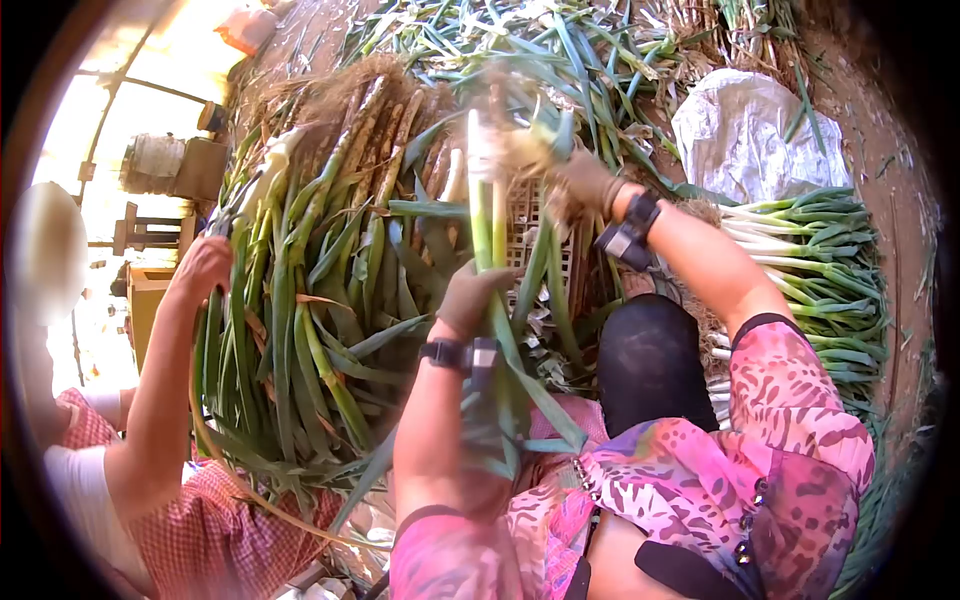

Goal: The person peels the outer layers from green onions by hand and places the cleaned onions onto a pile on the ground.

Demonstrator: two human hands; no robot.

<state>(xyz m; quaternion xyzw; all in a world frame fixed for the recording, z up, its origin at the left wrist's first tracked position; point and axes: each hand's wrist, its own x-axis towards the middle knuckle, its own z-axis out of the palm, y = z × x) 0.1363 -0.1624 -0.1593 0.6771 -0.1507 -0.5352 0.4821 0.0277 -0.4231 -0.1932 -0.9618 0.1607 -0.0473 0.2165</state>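
My left hand [470,300], in a brownish glove, is closed around two long green onions [479,225] held upright in front of me. Their pale root ends point away, while the green leaves hang down toward my lap. Close to the root ends is my right hand [590,185], also gloved and blurred by motion, its fingers curled in. A pale, smeared strip of onion skin [530,150] shows at its fingers. Directly left lies a large heap of unpeeled green onions [330,250] with dry, soil-brown roots.
Cleaned green onions [810,250] with white stalks are piled at right, below a white plastic sack [755,135]. Leaf scraps [560,50] litter the ground ahead. A slatted crate [525,225] stands behind my stalks. At left, a co-worker's hand [207,265] grips a hose-like tool over the heap.
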